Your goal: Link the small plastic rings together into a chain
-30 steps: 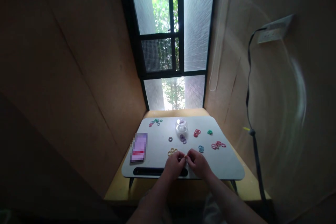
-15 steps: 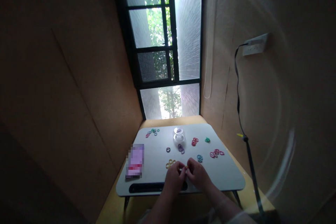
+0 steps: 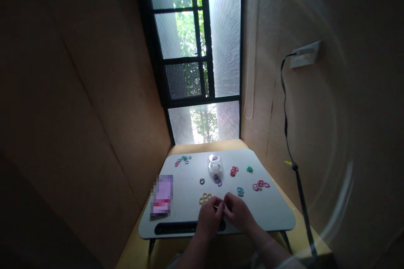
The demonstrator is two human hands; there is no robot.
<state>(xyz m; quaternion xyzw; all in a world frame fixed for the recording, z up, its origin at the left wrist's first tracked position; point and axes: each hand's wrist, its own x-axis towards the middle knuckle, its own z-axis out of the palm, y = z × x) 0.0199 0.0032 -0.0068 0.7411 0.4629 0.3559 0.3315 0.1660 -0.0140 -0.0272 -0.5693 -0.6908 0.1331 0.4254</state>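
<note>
My left hand (image 3: pixel 210 217) and my right hand (image 3: pixel 237 212) meet at the front middle of the white lap table (image 3: pixel 268 214). Their thumbs and fingers pinch together at the tips, around a small hair tie that the fingers now almost wholly cover. Just beyond my left hand lies a cluster of yellow hair ties (image 3: pixel 205 198). Blue hair ties (image 3: pixel 240 191) lie just beyond my right hand. Farther off are purple hair ties (image 3: pixel 217 180), a dark one (image 3: pixel 202 181) and a clear round jar (image 3: pixel 215 165) with a lid.
Red hair ties (image 3: pixel 234 171), green ones (image 3: pixel 249 169) and pink ones (image 3: pixel 260 185) lie to the right. A mixed group (image 3: pixel 182 160) sits far left. A blurred purple packet (image 3: pixel 162 195) lies at left, above a black slot (image 3: pixel 175 228). Walls flank the table; a cable (image 3: pixel 285 113) hangs right.
Both hands stay together with only small finger movement. A yellow-orange bit visible between the fingertips earlier is now mostly covered. The view has shifted slightly; the things on the table have not moved.
</note>
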